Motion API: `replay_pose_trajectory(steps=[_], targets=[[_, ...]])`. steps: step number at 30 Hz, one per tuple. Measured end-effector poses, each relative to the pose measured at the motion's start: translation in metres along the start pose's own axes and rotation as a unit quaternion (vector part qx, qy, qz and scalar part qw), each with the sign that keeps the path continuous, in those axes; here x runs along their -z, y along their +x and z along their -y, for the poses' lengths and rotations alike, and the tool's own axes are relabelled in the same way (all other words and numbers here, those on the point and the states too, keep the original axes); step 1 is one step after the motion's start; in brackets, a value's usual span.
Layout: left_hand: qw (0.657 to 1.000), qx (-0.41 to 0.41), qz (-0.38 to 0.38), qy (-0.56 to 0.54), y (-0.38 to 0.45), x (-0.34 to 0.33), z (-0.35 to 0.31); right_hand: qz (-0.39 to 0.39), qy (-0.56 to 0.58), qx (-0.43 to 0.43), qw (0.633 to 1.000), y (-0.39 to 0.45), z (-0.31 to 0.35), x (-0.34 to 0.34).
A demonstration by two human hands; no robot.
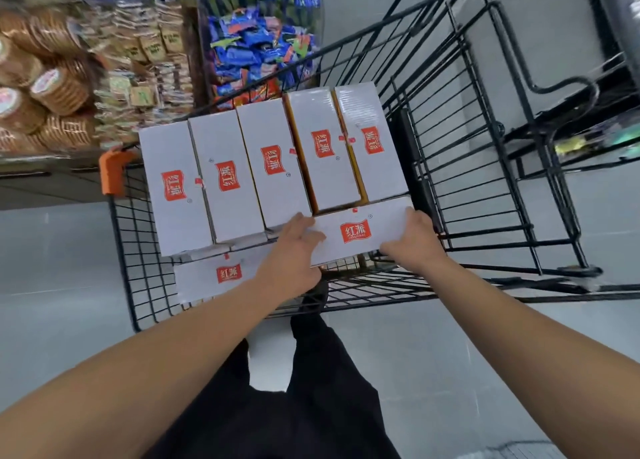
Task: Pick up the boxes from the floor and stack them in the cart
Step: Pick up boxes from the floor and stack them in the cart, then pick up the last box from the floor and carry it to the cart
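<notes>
— While the crosswise box hangs at the near end of the cart, how is it best placed?
— Item: white carton, red label. Advice: lower it level, butt its long edge against the ends of the row of five boxes, seat it before releasing.
— Grip?
— Left hand: fingers loosely spread over the box's left end, holding it. Right hand: curled round the right end. Lower box: beneath, nearer the person.
</notes>
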State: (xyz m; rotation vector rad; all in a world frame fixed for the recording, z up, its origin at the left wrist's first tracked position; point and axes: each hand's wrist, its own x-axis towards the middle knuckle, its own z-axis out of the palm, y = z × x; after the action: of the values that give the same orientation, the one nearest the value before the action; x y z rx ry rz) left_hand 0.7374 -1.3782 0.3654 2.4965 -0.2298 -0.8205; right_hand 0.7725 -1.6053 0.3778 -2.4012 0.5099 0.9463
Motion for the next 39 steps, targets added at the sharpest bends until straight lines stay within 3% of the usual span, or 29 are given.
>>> replay_pose_trajectory(steps=[5, 12, 23, 30, 39], targets=[[1.0, 0.002, 0.02, -0.011, -0.001, 0.018, 0.002, -0.031, -0.104, 0.015, 0.994, -0.008, 0.01, -0.004], [0.996, 0.063, -0.039, -0.05, -0.05, 0.073, 0.037, -0.015, -0.143, 0.182, 0.973, -0.048, 0.099, -0.043], [0.947, 0.219, -0.18, -0.153, -0.253, 0.102, 0.227, 0.038, -0.262, 0.347, 0.9, -0.164, 0.288, -0.211], [0.873, 0.319, -0.286, -0.234, -0.412, 0.111, 0.374, 0.055, -0.373, 0.464, 0.802, -0.256, 0.423, -0.349], [0.764, 0.418, -0.386, -0.305, -0.549, 0.141, 0.517, 0.114, -0.431, 0.562, 0.697, -0.344, 0.578, -0.506]])
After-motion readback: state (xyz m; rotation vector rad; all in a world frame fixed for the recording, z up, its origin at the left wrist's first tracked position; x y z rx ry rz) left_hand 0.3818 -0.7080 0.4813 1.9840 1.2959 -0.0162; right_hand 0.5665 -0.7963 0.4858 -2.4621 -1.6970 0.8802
